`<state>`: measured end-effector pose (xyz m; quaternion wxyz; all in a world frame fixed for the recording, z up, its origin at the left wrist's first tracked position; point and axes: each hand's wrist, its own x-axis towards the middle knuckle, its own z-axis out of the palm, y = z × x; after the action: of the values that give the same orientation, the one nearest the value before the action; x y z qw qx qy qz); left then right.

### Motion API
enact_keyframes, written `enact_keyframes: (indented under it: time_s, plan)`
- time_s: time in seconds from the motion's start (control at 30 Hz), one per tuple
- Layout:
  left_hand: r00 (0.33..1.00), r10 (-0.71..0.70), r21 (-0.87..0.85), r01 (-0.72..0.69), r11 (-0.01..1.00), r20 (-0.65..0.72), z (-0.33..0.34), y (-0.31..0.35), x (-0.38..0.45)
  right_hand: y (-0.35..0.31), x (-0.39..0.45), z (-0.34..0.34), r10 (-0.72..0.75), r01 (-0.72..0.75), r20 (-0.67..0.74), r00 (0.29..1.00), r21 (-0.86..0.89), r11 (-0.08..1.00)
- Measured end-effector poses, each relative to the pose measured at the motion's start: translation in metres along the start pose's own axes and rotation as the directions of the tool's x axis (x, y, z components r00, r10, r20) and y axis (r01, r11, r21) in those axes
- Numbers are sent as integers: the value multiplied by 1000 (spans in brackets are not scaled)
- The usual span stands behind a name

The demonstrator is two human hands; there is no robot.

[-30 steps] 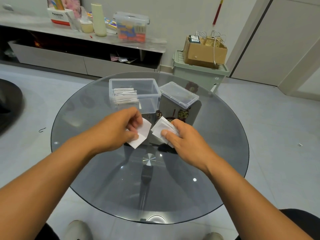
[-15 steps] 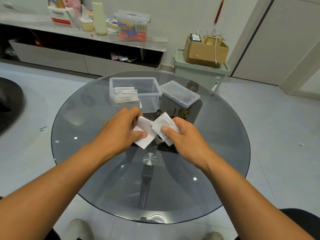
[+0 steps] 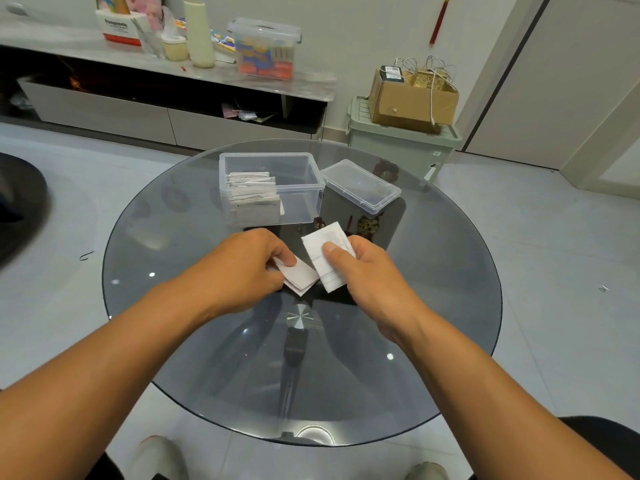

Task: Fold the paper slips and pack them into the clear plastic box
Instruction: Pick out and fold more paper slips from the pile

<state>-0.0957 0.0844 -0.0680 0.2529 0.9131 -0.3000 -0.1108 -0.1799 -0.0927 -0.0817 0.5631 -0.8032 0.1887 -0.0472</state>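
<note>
Over the middle of the round glass table [image 3: 433, 306], my left hand [image 3: 239, 271] pinches a single white paper slip [image 3: 300, 276] between thumb and fingers. Just to its right, my right hand [image 3: 367, 271] grips a small stack of white slips [image 3: 322, 251], thumb pressed on top. The two papers nearly touch. Behind my hands stands the clear plastic box [image 3: 298, 174], open, with several folded slips [image 3: 252, 195] packed upright in its left half. Its right half holds nothing I can see.
The box's clear lid [image 3: 360, 186] lies to the right of the box. Beyond the table stand a low cabinet [image 3: 104, 112] with clutter on top and a green bin [image 3: 398, 147] carrying a cardboard box [image 3: 412, 98]. My shoes show under the glass.
My left hand has drawn the single slip away from the stack and down to the left. My right hand has tilted the stack more upright. The box and lid have not moved.
</note>
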Motion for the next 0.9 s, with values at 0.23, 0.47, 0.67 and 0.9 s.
enact_keyframes:
  time_s: [0.23, 0.47, 0.67, 0.9]
  plan:
    - [988, -39, -164, 63, 984, 149, -15, -1, -3, 1, -12, 13, -121, 134, 59, 991, -538, 832]
    - [984, -52, -193, 85, 977, 169, -3, 3, 3, -1, -16, 22, -184, 208, 102, 978, -598, 774]
    - [1000, -6, -236, 9, 972, 16, 5, 4, 2, 2, -16, 16, -237, 239, 47, 970, -331, 913]
    - [997, 73, -310, -78, 948, -26, 20, 14, -1, -3, -8, 1, -461, 373, 174, 870, -844, 385]
